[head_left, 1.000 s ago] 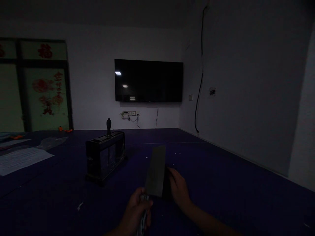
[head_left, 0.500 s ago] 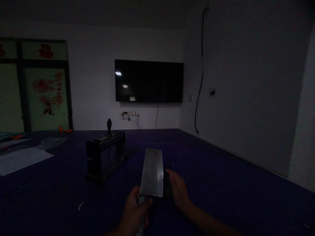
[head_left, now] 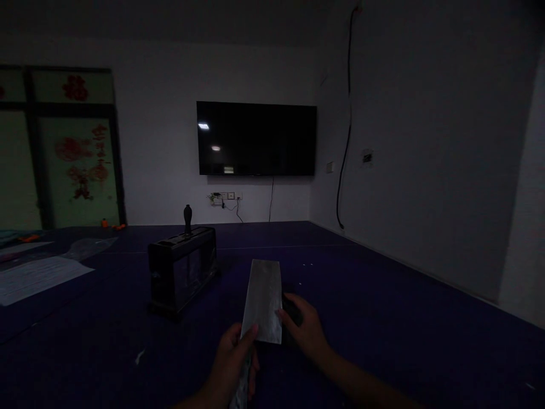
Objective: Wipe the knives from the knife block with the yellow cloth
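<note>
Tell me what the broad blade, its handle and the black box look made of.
Broad blade: probably steel, dull and brushed-looking, from its grey, streaky sheen.
Handle: mottled finish; too dim and covered to name the material.
Black box: perhaps plastic, with a smooth dark frame; its side panel looks see-through, glass or clear plastic.

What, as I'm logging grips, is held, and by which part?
The left hand grips the cleaver by its handle, thumb on the blade. The right hand holds a dark object, its held part unclear, beside the blade.

Television [head_left: 256, 139] on far wall [head_left: 157, 142]; printed sheet [head_left: 40, 278] lying left.
</note>
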A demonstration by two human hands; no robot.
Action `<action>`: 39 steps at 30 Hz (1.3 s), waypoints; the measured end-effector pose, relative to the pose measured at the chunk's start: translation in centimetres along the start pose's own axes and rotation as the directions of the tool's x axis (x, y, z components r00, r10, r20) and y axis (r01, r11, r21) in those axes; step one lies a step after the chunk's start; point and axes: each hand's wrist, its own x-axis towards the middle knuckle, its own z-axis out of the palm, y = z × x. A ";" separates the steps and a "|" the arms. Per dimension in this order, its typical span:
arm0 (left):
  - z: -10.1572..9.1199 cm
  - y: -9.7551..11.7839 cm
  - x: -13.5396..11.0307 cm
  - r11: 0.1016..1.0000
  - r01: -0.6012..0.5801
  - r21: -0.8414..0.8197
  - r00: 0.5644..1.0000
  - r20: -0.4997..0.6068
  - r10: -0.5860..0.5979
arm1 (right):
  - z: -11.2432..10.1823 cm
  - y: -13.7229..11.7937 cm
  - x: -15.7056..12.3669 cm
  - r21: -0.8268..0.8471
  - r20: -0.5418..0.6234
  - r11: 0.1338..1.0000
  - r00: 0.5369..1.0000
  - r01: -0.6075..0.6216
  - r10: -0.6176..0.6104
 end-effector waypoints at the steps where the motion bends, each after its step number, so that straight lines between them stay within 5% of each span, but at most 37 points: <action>1: 0.0 0.0 0.0 1.000 0.009 -0.008 1.000 0.003 -0.009 | 0.1 0.0 0.0 0.004 0.000 1.000 1.000 -0.003 0.003; 10: 0.2 1.0 -0.3 0.986 0.152 -0.064 0.987 0.057 -0.149 | 0.3 0.4 -0.1 0.027 -0.008 0.999 0.999 -0.044 0.044; 18: 0.1 0.5 0.2 0.986 0.097 -0.133 0.995 0.052 -0.091 | 0.2 0.2 0.1 0.030 0.005 0.999 0.999 -0.045 0.045; 25: -0.1 0.3 0.4 0.985 0.060 -0.164 0.998 0.042 -0.054 | -0.2 0.9 0.3 -0.108 -0.194 0.993 0.978 0.051 -0.072; 32: 0.2 0.7 0.0 0.986 0.081 -0.145 0.997 0.031 -0.078 | -0.6 -0.1 0.0 -0.123 0.115 0.877 0.885 0.464 -0.452; 39: 0.1 0.6 0.4 0.988 0.089 -0.127 0.996 -0.003 -0.090 | -0.5 0.4 0.0 -0.088 0.231 0.865 0.855 0.494 -0.465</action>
